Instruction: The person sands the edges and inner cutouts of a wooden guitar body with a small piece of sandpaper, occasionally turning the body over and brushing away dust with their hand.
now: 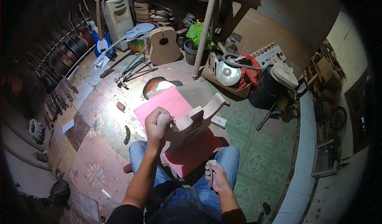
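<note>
From afar, I have the left hand gripping a pale guitar body on edge atop a pink pad — for steadiness and cushioning, I judge — and the right hand closed around a thin grey strip.

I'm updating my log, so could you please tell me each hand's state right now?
Left hand: closed on the edge of the pale electric-guitar body.
Right hand: closed around a small greyish piece, its kind unclear.
</note>
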Motion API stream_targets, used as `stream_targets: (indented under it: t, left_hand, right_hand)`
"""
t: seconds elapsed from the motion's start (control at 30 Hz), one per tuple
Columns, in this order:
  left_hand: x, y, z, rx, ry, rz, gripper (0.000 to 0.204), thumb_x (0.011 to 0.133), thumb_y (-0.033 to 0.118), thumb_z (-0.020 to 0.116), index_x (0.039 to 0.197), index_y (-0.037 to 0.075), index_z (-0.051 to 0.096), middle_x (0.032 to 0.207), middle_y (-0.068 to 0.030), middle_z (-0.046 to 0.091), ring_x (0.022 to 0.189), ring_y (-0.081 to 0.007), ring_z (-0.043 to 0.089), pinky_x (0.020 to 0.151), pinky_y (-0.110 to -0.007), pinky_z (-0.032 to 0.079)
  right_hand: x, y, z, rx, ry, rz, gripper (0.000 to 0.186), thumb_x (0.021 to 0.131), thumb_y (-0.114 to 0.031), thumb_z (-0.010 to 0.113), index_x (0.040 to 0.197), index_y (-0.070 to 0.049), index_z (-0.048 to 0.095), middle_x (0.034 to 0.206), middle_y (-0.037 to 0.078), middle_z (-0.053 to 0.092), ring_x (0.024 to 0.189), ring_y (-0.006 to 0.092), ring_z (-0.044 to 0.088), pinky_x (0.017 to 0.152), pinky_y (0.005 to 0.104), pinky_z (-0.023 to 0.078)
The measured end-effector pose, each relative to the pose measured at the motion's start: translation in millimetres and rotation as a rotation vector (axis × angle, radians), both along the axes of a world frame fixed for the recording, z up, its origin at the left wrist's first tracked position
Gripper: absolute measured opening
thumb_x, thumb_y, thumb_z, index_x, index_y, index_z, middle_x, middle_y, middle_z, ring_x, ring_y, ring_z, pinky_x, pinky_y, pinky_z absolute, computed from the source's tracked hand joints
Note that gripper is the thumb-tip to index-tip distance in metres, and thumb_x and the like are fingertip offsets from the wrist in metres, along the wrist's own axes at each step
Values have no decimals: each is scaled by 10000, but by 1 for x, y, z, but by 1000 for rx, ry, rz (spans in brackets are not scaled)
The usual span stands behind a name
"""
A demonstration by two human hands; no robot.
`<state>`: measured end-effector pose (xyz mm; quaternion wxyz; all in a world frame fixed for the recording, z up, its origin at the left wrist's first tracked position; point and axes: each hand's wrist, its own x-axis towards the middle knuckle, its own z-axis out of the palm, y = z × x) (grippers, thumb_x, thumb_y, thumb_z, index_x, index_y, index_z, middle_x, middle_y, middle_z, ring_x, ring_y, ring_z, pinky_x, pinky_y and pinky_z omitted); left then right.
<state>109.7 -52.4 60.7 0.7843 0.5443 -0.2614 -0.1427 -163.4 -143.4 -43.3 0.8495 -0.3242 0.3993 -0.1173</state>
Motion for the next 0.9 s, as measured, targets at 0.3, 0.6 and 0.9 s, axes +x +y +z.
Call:
stream_targets:
  t: [0.3, 0.6, 0.9]
  left_hand:
    - [-49, 13, -4, -63, 50, -17, 371, 944, 341, 446, 975, -22, 517, 781, -105, 602, 670, -174, 592, 750, -333, 518]
    - [-83, 27, -11, 126, -195, 93, 436, 980, 401, 437, 908, -25, 494, 728, -122, 612, 665, -181, 583, 683, -345, 517]
    - [-92, 34, -16, 147, -371, 113, 427, 999, 371, 517, 880, -38, 549, 774, -137, 607, 666, -265, 644, 637, -348, 523]
  right_hand:
    - [54, 12, 106, -376, -158, 171, 98, 998, -137, 611, 1043, -63, 564, 842, -14, 528, 629, 40, 446, 523, 203, 351]
    - [109, 12, 158, -591, -247, 384, 169, 963, -145, 701, 947, -11, 600, 907, 17, 599, 841, 72, 576, 759, 267, 501]
    - [101, 22, 157, -906, -254, 339, 199, 898, -121, 768, 885, -11, 603, 850, 58, 587, 802, 98, 582, 733, 284, 501]
